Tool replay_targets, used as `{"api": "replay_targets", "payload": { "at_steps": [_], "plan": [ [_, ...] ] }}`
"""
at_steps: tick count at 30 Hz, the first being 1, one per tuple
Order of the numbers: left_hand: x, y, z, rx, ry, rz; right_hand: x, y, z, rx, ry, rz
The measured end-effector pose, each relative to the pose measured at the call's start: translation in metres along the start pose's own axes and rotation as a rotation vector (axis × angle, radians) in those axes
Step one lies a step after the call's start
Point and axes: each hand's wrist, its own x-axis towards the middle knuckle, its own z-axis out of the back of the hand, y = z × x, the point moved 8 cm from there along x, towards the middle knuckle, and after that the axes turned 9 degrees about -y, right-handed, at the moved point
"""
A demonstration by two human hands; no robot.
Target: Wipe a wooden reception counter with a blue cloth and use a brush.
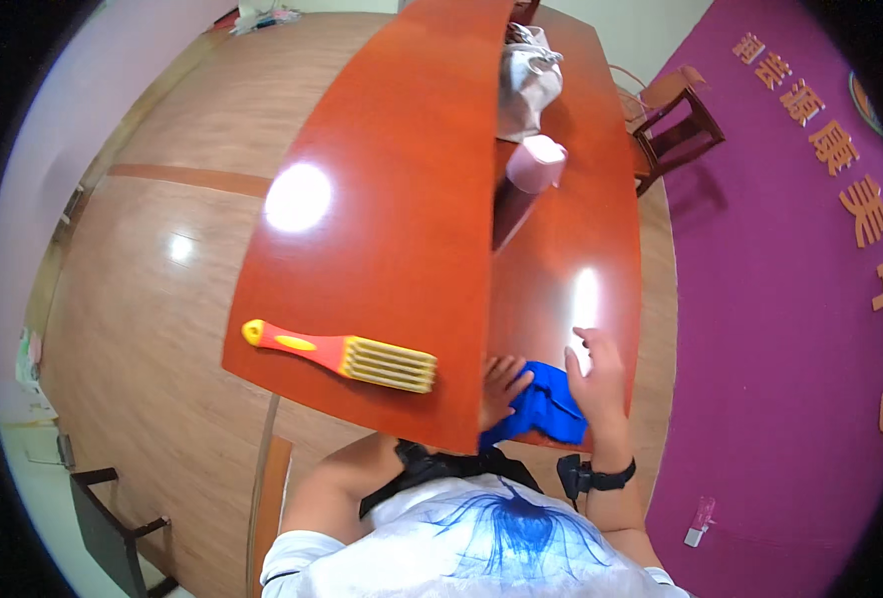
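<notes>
A blue cloth [546,404] lies bunched on the lower level of a reddish-brown wooden counter, close to my body. My left hand [503,385] rests with its fingers spread on the cloth's left edge, partly hidden by the raised upper board. My right hand [593,370] is just above and right of the cloth, thumb and fingers apart, holding nothing. On the upper board [382,247] lies a brush with a red and yellow handle [299,342] and pale ridged bristle rows.
A pink-lidded bottle [535,168] stands on the lower level, beyond it a pale fabric bag [533,82]. The upper board's edge rises beside my left hand. A wooden chair [681,138] stands past the counter's right side, near a purple wall [755,299] with raised lettering.
</notes>
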Motion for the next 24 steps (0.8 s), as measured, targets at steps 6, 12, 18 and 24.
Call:
{"api": "replay_targets", "payload": {
  "at_steps": [6,12,18,24],
  "plan": [
    [-0.030,0.005,0.023,-0.209,-0.011,0.306,-0.099,-0.122,0.005,-0.421,0.188,-0.112],
    [-0.049,0.005,0.044,0.330,-0.221,0.571,-0.096,-0.150,0.009,-0.103,0.156,-0.247],
    [-0.053,0.008,0.037,0.183,-0.341,0.683,-0.078,-0.192,0.004,0.422,0.175,-0.499],
    [-0.047,0.004,0.021,-0.310,-0.243,1.159,-0.019,-0.228,0.002,0.608,0.188,-0.460]
  ]
}}
